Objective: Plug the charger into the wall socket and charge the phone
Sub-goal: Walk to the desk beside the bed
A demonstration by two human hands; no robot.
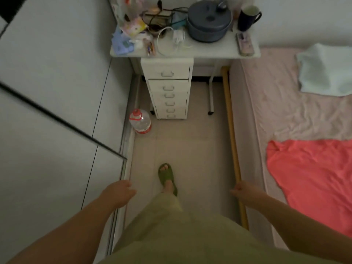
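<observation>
Between a pale wall at nine o'clock and a bed [285, 111] at three o'clock, I stood on a narrow strip of floor and looked down at my own arms. My left hand [119, 193] hung loosely curled at seven o'clock, and my right hand [242, 191] hung at five o'clock with its fingers folded in; both held nothing that I could see.

By my reading, the task had barely begun. The charger [178, 38], a small white block with its white cable looped around it, lay on the bench [209, 51] at twelve o'clock, well apart from both hands. The phone [244, 43] lay face down at the bench's right edge, near one o'clock, apart from the charger. I could see no wall socket, so finding it, plugging in and joining cable to phone all remained.

Around the charger the bench was crowded: a heap of wrappers and papers [131, 33] just to its left, a grey lidded pot [209, 21] just to its right, and a dark mug [247, 16] beyond that. A white drawer unit [169, 88] stood under the bench, and a water bottle [140, 121] sat on the floor at eleven o'clock, beside the path. One foot in a green sandal [167, 178] was set ahead of me.
</observation>
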